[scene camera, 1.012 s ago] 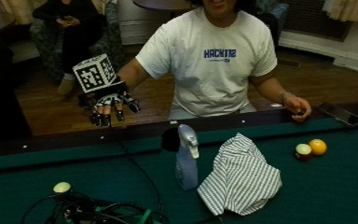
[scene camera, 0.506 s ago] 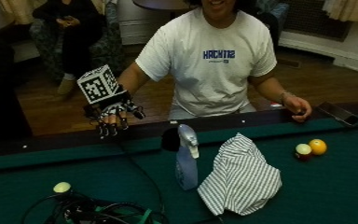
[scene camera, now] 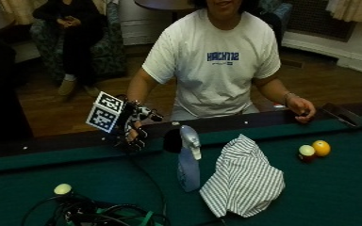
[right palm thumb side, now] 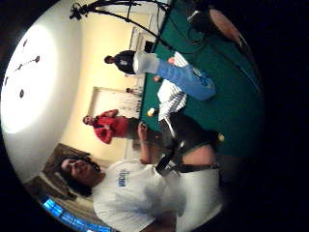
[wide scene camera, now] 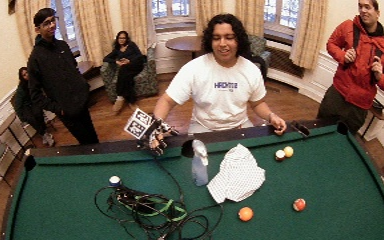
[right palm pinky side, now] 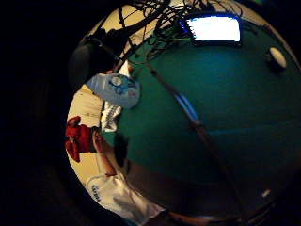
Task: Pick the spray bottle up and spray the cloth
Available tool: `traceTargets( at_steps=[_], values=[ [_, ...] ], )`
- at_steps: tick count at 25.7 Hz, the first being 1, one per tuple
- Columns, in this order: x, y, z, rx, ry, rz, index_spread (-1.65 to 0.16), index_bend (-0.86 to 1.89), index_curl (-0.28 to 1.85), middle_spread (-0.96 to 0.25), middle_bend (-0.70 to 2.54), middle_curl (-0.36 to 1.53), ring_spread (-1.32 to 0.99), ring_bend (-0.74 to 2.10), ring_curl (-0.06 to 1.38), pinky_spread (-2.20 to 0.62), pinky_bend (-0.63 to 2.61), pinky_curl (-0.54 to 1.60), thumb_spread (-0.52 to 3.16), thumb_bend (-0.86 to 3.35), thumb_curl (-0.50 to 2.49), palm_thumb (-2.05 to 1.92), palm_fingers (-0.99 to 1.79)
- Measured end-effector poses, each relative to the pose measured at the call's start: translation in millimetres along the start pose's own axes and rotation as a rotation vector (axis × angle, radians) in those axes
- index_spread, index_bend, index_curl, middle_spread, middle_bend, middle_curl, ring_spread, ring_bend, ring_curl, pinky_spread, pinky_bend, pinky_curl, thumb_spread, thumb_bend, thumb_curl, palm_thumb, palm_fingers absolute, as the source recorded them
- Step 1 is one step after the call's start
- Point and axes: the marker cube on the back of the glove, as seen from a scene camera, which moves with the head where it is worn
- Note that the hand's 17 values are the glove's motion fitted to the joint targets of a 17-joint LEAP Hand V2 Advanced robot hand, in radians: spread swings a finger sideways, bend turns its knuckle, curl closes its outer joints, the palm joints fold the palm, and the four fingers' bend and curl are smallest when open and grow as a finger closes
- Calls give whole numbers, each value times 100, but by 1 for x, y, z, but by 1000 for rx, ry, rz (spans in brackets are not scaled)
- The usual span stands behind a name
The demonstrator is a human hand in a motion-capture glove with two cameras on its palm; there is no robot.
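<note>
A pale blue spray bottle [scene camera: 188, 165] with a white trigger head stands upright on the green felt [scene camera: 332, 197], also seen in the wide view [wide scene camera: 199, 165]. A white striped cloth [scene camera: 243, 181] lies crumpled right beside it, on the side away from my gloved hand. My gloved right hand [scene camera: 134, 131] hovers over the table's near rail [scene camera: 37, 148], a short way from the bottle, fingers hanging relaxed and holding nothing. Both palm views show the bottle [right palm pinky side: 115, 89] [right palm thumb side: 186, 77] and cloth [right palm pinky side: 110, 117] [right palm thumb side: 171, 96] ahead of the palm.
The bare left hand [scene camera: 300, 110] rests on the rail. Two balls [scene camera: 313, 150] lie past the cloth; an orange ball [wide scene camera: 245, 213] and a red ball [wide scene camera: 299, 204] sit farther out. A cable tangle [wide scene camera: 152, 210] and a white ball [scene camera: 62, 189] lie on the felt.
My gloved hand has come down and moved toward the bottle, from off the table's side to over the rail. Bottle and cloth have not moved.
</note>
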Motion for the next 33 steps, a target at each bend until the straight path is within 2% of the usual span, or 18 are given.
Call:
traceTargets(
  at_steps=[11,16,20,26,28,33],
  values=[
    [-12,-38,34,57,-163,31,-39,11,26,-15,17,31,-13,41,34,-2,52,37,108,4,39,81,88],
    [-20,-54,47,104,-216,17,-36,12,26,-19,20,33,-17,42,36,-17,60,39,101,4,42,88,114],
    [-21,-62,53,149,-233,21,-33,12,28,-21,27,38,-20,53,42,-24,67,43,92,2,46,93,133],
    [-16,-67,51,266,-254,14,-30,36,38,-23,42,47,-21,69,50,-21,81,52,91,1,49,97,144],
    [-15,-69,53,262,-273,11,-30,50,42,-23,55,52,-22,73,53,-20,80,53,90,4,52,101,153],
    [-15,-66,61,185,-302,1,-27,68,51,-23,73,60,-22,85,59,-19,85,59,85,6,58,108,146]
  ],
)
